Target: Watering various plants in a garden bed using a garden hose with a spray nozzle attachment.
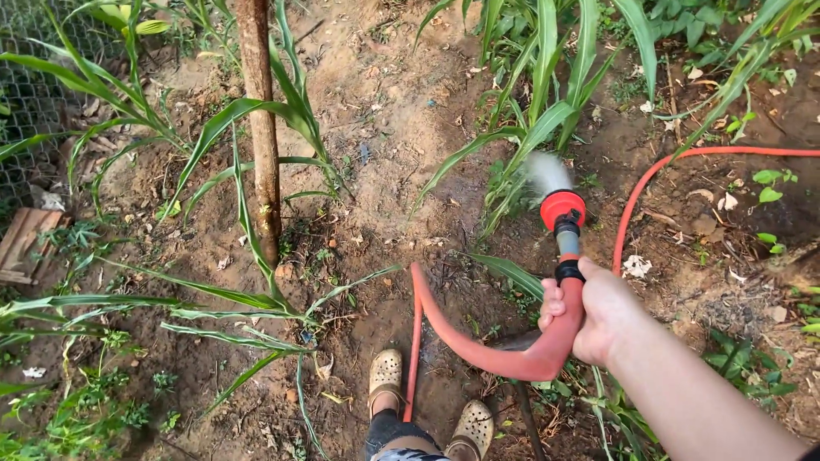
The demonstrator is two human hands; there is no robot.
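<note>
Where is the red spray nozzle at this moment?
In the head view, the red spray nozzle is right of centre, just above the right hand gripping the hose, beside young corn plants.

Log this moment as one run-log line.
right hand: grips red hose | nozzle: spraying corn plant | left hand: out of view | wooden post: upright

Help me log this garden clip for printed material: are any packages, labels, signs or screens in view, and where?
None show in the head view.
The right hand grips a red-orange hose with a red spray nozzle, which carries no visible label.
Around it are only bare soil, corn plants, a wooden post and wire fencing.
</note>
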